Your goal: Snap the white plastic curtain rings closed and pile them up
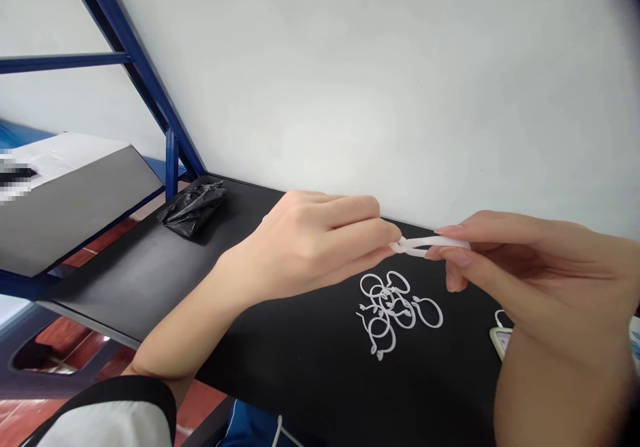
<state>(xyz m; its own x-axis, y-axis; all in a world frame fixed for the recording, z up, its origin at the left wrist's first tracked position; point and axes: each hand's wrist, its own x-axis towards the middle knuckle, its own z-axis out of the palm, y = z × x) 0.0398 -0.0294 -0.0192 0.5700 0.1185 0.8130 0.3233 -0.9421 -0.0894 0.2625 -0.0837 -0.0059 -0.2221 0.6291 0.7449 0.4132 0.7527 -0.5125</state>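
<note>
Above the black table [300, 360], both hands hold one white plastic curtain ring [424, 241], seen nearly edge-on. My left hand [310, 240] pinches its left end, where the tips meet; the fingers partly hide that end. On the opposite side, the thumb and fingers of my right hand [520, 267] grip the ring's rounded part. Below the hands lies a loose, overlapping pile of several similar white rings [395, 300], many with their ends apart. One ring [442, 315] rests at the pile's right side.
A crumpled black plastic bag [195, 210] lies at the table's far left. At the right, a phone [500, 340] in a pale case is partly behind my right wrist. A blue metal frame [150, 93] rises at the left, and a white wall [350, 87] stands behind the table.
</note>
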